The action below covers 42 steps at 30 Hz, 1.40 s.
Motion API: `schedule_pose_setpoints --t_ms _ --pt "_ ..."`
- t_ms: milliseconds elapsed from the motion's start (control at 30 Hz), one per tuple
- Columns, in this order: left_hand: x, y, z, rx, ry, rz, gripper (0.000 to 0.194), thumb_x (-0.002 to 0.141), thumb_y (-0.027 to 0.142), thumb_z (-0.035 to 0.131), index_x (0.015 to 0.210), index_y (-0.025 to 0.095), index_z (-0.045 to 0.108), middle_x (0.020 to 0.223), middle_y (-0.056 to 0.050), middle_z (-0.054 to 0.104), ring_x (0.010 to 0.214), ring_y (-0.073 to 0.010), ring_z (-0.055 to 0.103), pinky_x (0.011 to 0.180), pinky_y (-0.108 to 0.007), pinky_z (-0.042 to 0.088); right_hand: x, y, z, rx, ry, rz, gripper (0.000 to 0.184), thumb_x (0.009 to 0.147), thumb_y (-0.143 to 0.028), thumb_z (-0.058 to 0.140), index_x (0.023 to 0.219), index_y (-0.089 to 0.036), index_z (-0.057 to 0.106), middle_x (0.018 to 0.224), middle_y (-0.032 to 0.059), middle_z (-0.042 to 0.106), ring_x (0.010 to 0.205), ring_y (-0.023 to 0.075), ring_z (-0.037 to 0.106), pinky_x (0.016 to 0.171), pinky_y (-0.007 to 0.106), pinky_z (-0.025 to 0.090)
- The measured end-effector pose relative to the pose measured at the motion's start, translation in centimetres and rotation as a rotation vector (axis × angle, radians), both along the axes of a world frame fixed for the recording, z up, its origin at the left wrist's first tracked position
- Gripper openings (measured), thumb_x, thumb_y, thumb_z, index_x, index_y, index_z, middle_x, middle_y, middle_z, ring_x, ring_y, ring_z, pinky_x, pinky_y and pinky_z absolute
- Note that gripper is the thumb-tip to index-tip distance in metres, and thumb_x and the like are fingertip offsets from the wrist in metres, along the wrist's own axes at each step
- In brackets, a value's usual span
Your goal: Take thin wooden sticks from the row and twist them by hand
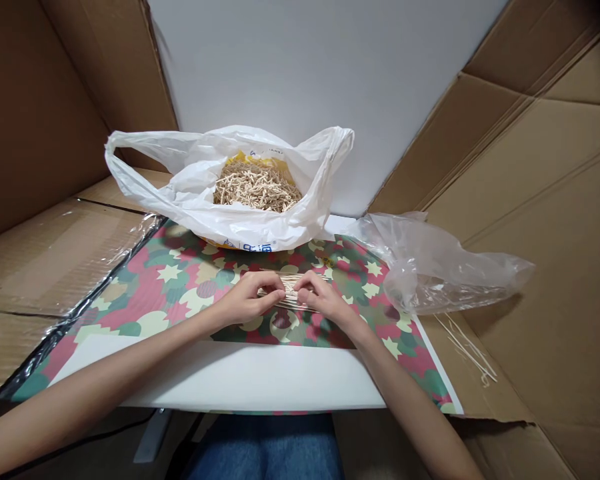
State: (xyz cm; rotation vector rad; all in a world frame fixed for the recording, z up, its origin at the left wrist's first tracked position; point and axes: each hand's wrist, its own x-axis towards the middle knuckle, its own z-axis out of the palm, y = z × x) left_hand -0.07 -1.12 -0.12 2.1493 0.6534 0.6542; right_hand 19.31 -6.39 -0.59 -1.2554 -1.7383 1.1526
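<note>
A small bundle of thin pale sticks (291, 291) lies side by side on the patterned sheet (190, 298). My left hand (254, 295) is curled over the left part of the sticks, thumb and fingers close together on them. From the other side, my right hand (324, 300) grips the right part with bent fingers and thumb. Between the two hands the middle of the bundle shows, while the fingers hide parts of both ends. Just beyond them stands a white plastic bag (180, 193), its mouth wide, holding a heap of short pale twig-like pieces (257, 187).
A clear plastic bag (445, 273) lies crumpled at the right edge of the sheet. Several loose sticks (467, 350) rest on cardboard below it. Cardboard walls (545, 187) stand at both sides, a white strip (260, 377) along the front.
</note>
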Motion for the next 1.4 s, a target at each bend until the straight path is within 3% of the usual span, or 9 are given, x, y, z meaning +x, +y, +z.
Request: schedule_pose_setpoints --t_ms 233,400,567,767,967,1100,1200,1333,1400 --pt "-0.1 0.1 0.0 0.100 0.071 -0.005 0.024 0.086 0.027 0.042 0.072 0.014 0.056 0.070 -0.001 0.056 0.066 -0.0125 0.051 0.063 -0.023 0.038 1.0 0.4 0.2 -0.100 -0.016 0.100 0.021 0.082 -0.034 0.051 0.069 -0.018 0.049 0.069 -0.0019 0.052 0.055 0.0094 0.047 0.046 0.021 0.031" --pt "0.2 -0.6 -0.5 0.445 0.148 0.190 0.027 0.086 0.037 0.043 0.093 0.014 0.056 0.087 -0.006 0.057 0.079 -0.0184 0.048 0.071 -0.030 0.036 -0.6 0.0 -0.4 0.037 -0.062 -0.081 0.014 0.081 -0.028 0.050 0.070 -0.019 0.047 0.065 -0.0033 0.052 0.057 0.0109 0.049 0.053 0.023 0.035" --pt "0.3 -0.9 -1.0 0.654 0.226 0.202 0.034 0.082 0.046 0.047 0.081 0.014 0.056 0.075 -0.006 0.054 0.070 -0.0181 0.044 0.065 -0.031 0.034 -1.3 -0.5 -0.6 0.110 -0.052 -0.117 0.014 0.083 -0.028 0.048 0.072 -0.020 0.048 0.069 -0.0031 0.052 0.062 0.0111 0.049 0.057 0.023 0.037" --pt "0.3 -0.6 -1.0 0.783 0.270 0.142 0.026 0.088 0.031 0.039 0.081 0.014 0.056 0.076 -0.007 0.054 0.070 -0.0177 0.043 0.063 -0.031 0.033 -1.3 -0.2 -0.7 0.011 0.050 -0.111 0.014 0.081 -0.030 0.050 0.071 -0.020 0.046 0.064 -0.0041 0.049 0.056 0.0106 0.048 0.051 0.022 0.037" --pt "0.1 -0.4 -1.0 0.923 0.348 0.114 0.017 0.084 0.016 0.039 0.073 0.014 0.052 0.072 -0.006 0.053 0.067 -0.0171 0.042 0.058 -0.031 0.029 -0.9 0.0 -0.7 -0.033 0.053 -0.105 0.011 0.078 -0.023 0.049 0.069 -0.020 0.044 0.060 -0.0045 0.048 0.053 0.0104 0.046 0.048 0.022 0.035" --pt "0.0 -0.3 -0.9 0.942 0.393 0.058 0.013 0.082 0.015 0.041 0.072 0.015 0.050 0.072 -0.005 0.053 0.068 -0.0177 0.044 0.058 -0.031 0.029 0.4 0.2 -0.5 -0.220 0.114 0.005 0.010 0.078 -0.021 0.043 0.069 -0.020 0.043 0.060 -0.0029 0.052 0.056 0.0121 0.051 0.047 0.022 0.032" --pt "0.2 -0.3 -0.9 0.855 0.394 -0.011 0.013 0.081 0.014 0.042 0.069 0.015 0.048 0.071 -0.004 0.053 0.069 -0.0173 0.045 0.060 -0.030 0.032 1.1 0.3 -0.1 -0.281 0.068 0.099 0.012 0.081 -0.024 0.043 0.070 -0.020 0.043 0.064 -0.0020 0.055 0.058 0.0120 0.051 0.047 0.021 0.030" --pt "0.4 -0.4 -1.1 0.737 0.354 -0.102 0.014 0.081 0.014 0.042 0.069 0.015 0.049 0.072 -0.005 0.054 0.067 -0.0161 0.045 0.064 -0.028 0.036 0.9 0.4 0.5 -0.082 -0.120 0.098 0.014 0.084 -0.034 0.048 0.082 -0.020 0.046 0.068 -0.0026 0.055 0.064 0.0124 0.052 0.057 0.023 0.036" --pt "0.4 -0.5 -1.1 0.700 0.332 -0.138 0.015 0.082 0.014 0.040 0.071 0.014 0.051 0.073 -0.006 0.054 0.068 -0.0166 0.047 0.064 -0.028 0.037 0.6 0.5 0.5 0.056 -0.220 0.124 0.011 0.082 -0.031 0.052 0.081 -0.020 0.050 0.070 -0.0022 0.057 0.067 0.0128 0.052 0.061 0.023 0.037"
